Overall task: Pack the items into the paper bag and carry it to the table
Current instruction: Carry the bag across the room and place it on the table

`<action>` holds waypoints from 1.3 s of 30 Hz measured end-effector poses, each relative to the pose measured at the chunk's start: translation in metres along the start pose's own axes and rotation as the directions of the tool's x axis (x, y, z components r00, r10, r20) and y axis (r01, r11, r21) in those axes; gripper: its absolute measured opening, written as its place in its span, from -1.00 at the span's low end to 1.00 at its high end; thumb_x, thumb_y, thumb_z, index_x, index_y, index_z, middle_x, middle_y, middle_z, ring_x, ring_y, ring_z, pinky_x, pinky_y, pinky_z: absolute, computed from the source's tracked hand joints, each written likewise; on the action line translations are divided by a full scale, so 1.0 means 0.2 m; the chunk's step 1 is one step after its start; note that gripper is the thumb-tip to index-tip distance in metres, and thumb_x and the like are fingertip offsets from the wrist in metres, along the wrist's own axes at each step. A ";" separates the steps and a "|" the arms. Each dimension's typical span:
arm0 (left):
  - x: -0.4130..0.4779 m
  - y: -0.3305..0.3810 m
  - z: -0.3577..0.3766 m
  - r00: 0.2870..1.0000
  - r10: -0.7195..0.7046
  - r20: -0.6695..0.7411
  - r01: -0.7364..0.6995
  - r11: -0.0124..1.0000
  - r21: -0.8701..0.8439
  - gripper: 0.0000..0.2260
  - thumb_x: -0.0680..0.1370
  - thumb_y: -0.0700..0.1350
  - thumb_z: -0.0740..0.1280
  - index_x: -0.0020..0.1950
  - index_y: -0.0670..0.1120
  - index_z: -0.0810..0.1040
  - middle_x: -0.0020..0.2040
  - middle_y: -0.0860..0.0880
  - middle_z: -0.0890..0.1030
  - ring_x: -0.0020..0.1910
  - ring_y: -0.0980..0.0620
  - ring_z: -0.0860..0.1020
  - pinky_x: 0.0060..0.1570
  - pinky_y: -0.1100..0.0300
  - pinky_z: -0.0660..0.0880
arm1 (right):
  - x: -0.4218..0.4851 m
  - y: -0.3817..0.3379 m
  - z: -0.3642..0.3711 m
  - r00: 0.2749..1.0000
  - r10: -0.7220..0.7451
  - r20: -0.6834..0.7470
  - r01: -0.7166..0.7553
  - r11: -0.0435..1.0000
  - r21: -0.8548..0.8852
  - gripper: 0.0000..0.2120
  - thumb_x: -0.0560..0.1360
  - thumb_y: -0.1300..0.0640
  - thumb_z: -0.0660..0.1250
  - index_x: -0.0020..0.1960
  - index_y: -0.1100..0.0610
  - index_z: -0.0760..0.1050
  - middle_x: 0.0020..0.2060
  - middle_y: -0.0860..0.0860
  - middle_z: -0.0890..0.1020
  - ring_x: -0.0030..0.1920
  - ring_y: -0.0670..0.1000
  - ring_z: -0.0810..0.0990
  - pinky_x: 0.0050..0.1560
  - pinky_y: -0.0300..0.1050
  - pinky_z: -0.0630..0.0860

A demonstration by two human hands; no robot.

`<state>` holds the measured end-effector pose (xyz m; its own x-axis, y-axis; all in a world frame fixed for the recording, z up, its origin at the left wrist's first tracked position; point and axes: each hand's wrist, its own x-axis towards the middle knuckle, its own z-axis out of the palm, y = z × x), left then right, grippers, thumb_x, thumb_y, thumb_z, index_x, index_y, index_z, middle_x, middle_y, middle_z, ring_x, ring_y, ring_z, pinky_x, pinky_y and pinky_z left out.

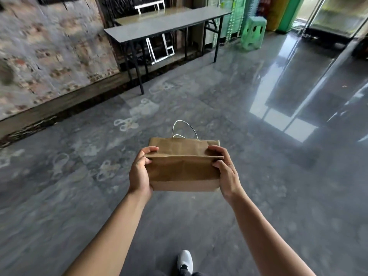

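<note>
Head view is showing the left hand (139,172) and right hand (227,172) each pinching an end of the folded-over paper bag (182,172), probably keeping it closed, while approaching the bench (159,26) well ahead.

glossy grey floor (199,100), brick wall (49,46), green stool (253,32)
</note>
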<state>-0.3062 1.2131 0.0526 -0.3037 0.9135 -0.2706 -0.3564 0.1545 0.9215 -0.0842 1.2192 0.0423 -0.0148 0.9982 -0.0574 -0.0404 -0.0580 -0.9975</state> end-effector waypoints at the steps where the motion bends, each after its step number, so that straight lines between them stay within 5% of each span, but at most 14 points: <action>1: 0.08 0.01 0.04 1.000 0.002 0.000 -0.002 1.000 -0.015 -0.64 0.30 -0.18 0.12 -0.09 0.03 0.64 -0.14 -0.07 0.60 -0.28 0.06 0.54 -0.39 0.26 0.45 | 0.09 -0.01 -0.01 1.000 0.003 0.006 -0.003 1.000 -0.007 -0.59 0.34 0.18 0.16 0.10 -0.14 0.53 0.05 -0.08 0.61 -0.03 -0.10 0.47 -0.01 -0.17 0.34; 11: 0.85 0.14 0.38 0.999 -0.006 0.052 0.007 1.000 -0.019 -0.65 0.31 -0.18 0.12 -0.08 0.02 0.64 -0.16 -0.08 0.57 -0.29 0.03 0.50 -0.38 0.25 0.44 | 0.86 -0.12 -0.06 0.999 0.009 -0.031 -0.009 1.000 -0.002 -0.60 0.34 0.19 0.17 0.09 -0.09 0.54 -0.10 -0.11 0.60 -0.21 -0.20 0.48 -0.25 -0.45 0.39; 20: 1.85 0.33 0.74 0.994 -0.024 0.110 0.027 0.999 -0.025 -0.65 0.31 -0.17 0.13 -0.10 0.03 0.65 -0.14 -0.06 0.60 -0.28 0.04 0.54 -0.40 0.26 0.49 | 1.89 -0.15 -0.01 0.996 -0.002 -0.084 0.002 1.000 0.005 -0.58 0.32 0.16 0.17 0.11 -0.11 0.54 -0.05 -0.13 0.62 -0.11 -0.12 0.47 -0.11 -0.19 0.35; 27: 2.49 0.51 0.99 0.997 0.027 0.077 -0.027 1.000 -0.009 -0.66 0.33 -0.17 0.11 -0.10 0.02 0.65 -0.11 -0.08 0.58 -0.22 0.02 0.52 -0.36 0.24 0.49 | 2.62 -0.25 0.04 0.997 -0.037 -0.071 0.040 0.999 0.031 -0.59 0.31 0.19 0.17 0.08 -0.10 0.55 -0.05 -0.16 0.63 -0.14 -0.17 0.49 -0.16 -0.36 0.40; 39: 3.33 0.53 1.44 1.000 -0.009 0.005 0.009 0.999 0.041 -0.65 0.32 -0.18 0.13 -0.12 0.03 0.67 -0.01 -0.09 0.60 -0.05 -0.07 0.51 -0.10 0.06 0.44 | 3.61 -0.17 -0.12 0.997 -0.007 -0.071 0.010 0.999 0.041 -0.59 0.31 0.18 0.18 0.10 -0.05 0.57 -0.09 -0.18 0.65 -0.13 -0.13 0.47 -0.09 -0.15 0.32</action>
<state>-0.2925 1.9470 0.0509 -0.2959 0.9140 -0.2776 -0.3227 0.1779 0.9296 -0.0693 1.9420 0.0331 0.0564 0.9970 -0.0533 -0.0811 -0.0486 -0.9955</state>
